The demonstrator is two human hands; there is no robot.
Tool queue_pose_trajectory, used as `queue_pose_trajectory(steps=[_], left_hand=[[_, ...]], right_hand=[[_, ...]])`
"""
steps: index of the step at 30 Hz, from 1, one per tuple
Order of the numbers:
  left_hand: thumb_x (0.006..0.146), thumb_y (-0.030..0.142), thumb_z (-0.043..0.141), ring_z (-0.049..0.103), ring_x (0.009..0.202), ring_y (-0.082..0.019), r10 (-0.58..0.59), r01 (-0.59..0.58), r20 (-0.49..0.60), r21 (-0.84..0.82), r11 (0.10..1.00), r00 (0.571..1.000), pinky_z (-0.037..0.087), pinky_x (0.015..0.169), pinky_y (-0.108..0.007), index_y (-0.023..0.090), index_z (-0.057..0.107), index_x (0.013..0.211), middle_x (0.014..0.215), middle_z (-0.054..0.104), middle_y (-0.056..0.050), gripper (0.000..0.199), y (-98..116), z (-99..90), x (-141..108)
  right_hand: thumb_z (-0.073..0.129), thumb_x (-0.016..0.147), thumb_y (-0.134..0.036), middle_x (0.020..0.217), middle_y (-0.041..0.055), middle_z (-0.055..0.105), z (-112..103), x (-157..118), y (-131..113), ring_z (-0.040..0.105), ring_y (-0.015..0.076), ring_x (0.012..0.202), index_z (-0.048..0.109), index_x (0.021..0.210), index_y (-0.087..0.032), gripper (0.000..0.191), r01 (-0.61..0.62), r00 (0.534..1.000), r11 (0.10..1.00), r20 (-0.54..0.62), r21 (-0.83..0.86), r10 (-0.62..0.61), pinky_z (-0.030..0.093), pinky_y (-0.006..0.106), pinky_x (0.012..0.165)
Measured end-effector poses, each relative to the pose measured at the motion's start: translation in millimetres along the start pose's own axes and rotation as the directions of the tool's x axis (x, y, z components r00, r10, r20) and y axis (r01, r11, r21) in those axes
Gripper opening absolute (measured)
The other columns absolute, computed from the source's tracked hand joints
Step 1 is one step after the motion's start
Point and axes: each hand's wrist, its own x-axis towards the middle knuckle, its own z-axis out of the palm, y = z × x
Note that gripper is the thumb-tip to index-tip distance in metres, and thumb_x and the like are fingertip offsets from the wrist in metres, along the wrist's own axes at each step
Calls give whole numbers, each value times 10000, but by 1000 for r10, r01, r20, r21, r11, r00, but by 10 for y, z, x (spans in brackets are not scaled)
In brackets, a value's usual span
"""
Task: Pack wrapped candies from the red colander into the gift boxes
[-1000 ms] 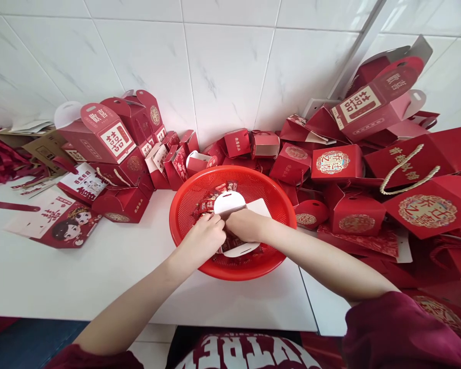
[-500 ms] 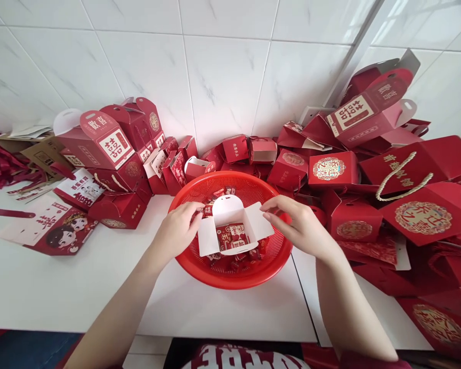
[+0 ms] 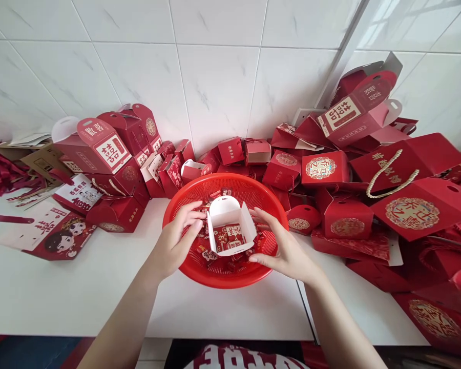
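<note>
While a tangle of dark red ribbon (image 3: 0,171) is lying at the far left of the frame, brown paper bags (image 3: 46,160) are leaning beside it, and a bag with two cartoon faces (image 3: 67,236) is resting nearer the lower left. Behind that bag, stacked red boxes (image 3: 96,143) are standing against the wall (image 3: 215,77).

Near the centre, the left hand (image 3: 172,243) is curving loosely, its fingers and thumb parted beside the white box (image 3: 248,228) — whether it is touching, I cannot tell. The box is sitting inside the red basket (image 3: 223,283), among loose wrapped sweets (image 3: 207,253), and is holding packets (image 3: 230,238). Its side flaps, spread outward a moment ago, are now standing up, so they are walling in the packets and narrowing the opening; the top is remaining open. The right hand (image 3: 288,251) is framing the other side, open wide between fingers and thumb, with any contact unclear and no grip showing.

Beneath, the smooth white table (image 3: 107,287) is carrying everything, a dark seam running right of the basket. Toward the right, red boxes and a rope-handled bag (image 3: 407,159) are piling up, while pale light is glinting off the tiles at upper right.
</note>
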Motion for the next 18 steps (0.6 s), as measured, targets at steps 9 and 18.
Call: queue_pose_trajectory(steps=[9,18], left_hand=[[979,157,367,461,1383,-187,161,-281,303,409,868,939,400,1163,-402,279,542,1391,1459,546,-3,464,-86,198,19],[936,95,368,461,1368,-169,163,-282,305,402,871,938,412,1150,-384,242,601,1297,1396,584,-18,454,-128,256,40]], right_hand=[[613,947,-403,1428,90,569,36,225,-66,488,272,1352,373,1502,-286,615,28,984,977,177,-213,10,415,511,1104],[509,991,-366,1417,101,522,161,335,-52,504,242,1318,398,1466,-274,496,-85,990,975,91,-206,105,448,445,1073]])
